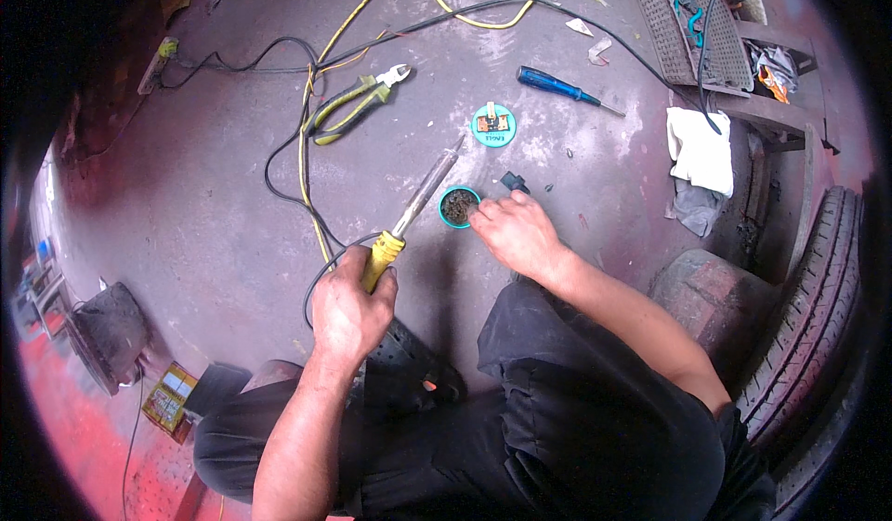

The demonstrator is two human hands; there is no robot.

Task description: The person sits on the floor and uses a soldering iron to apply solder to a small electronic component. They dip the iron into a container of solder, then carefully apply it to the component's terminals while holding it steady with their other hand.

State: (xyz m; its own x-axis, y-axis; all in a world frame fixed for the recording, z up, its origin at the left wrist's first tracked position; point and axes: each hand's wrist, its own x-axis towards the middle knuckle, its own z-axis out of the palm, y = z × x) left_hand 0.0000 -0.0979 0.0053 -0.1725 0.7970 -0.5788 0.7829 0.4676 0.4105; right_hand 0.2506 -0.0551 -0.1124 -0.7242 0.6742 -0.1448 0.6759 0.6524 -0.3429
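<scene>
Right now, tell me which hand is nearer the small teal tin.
Right. The right hand has its fingertips at the tin rim; the left hand sits lower left of it, gripping the soldering iron.

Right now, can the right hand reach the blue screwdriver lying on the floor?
Probably yes. The right hand rests at the small teal tin, and the blue screwdriver lies ahead of it on bare floor, with nothing between them. The arm would need to stretch forward.
</scene>
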